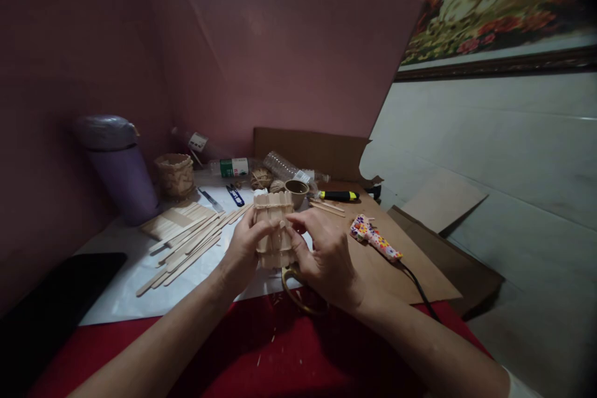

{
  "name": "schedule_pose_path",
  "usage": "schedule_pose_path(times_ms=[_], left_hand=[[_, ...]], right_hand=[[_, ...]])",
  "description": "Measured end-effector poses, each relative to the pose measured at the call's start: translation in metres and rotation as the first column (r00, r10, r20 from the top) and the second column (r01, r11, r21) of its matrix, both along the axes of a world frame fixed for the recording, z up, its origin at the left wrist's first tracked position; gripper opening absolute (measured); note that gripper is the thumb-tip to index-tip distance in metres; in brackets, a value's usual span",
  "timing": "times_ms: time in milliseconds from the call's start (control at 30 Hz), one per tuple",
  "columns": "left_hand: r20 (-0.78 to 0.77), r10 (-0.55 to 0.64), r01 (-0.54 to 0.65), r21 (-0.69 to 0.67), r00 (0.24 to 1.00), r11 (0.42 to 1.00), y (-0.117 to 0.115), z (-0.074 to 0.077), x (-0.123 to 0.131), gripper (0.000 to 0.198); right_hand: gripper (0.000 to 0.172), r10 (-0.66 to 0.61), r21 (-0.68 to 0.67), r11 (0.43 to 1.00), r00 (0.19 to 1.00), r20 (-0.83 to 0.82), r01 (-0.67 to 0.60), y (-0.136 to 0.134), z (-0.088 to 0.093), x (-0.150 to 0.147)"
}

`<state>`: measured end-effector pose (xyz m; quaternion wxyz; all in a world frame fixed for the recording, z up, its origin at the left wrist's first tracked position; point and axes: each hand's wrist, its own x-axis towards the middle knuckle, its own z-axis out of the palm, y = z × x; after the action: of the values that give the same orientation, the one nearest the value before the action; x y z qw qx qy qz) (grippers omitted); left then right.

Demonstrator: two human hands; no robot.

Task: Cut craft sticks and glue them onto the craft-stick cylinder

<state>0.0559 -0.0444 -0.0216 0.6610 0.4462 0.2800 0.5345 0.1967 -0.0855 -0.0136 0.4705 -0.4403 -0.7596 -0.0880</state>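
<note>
the red cloth (261, 348) lies under both forearms. the left hand (242, 250) and the right hand (326, 258) each close their fingers on a small craft-stick box (275, 227), held upright between them over the white sheet (130, 280). loose craft sticks (186, 242) lie left of the grip, a patterned glue gun (375, 237) lies right of it, and a gold scissor handle (293, 292) sits just beneath.

Glue gun (374, 237) right of stick box (274, 230)
</note>
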Motion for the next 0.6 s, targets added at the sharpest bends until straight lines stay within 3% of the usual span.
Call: schedule_pose_path(times_ms=[233,500,600], left_hand=[[0.013,-0.021,0.021,-0.035,1.000,0.999,-0.0025,0.0058,0.0003,0.036],[0.008,-0.062,0.062,-0.022,0.998,0.998,-0.0035,0.0057,-0.0013,0.035],[0.009,-0.057,0.057,-0.013,0.998,0.998,-0.0031,0.0050,-0.0012,0.035]], right_hand=[[0.029,0.006,-0.027,1.000,0.997,0.077,-0.004,-0.0022,0.0054,0.0024],[0.029,0.012,-0.010,1.000,1.000,0.001,-0.012,0.0012,0.0091,0.0082],[0.028,0.032,-0.023,0.999,0.998,0.047,-0.031,0.0012,0.0103,0.0076]])
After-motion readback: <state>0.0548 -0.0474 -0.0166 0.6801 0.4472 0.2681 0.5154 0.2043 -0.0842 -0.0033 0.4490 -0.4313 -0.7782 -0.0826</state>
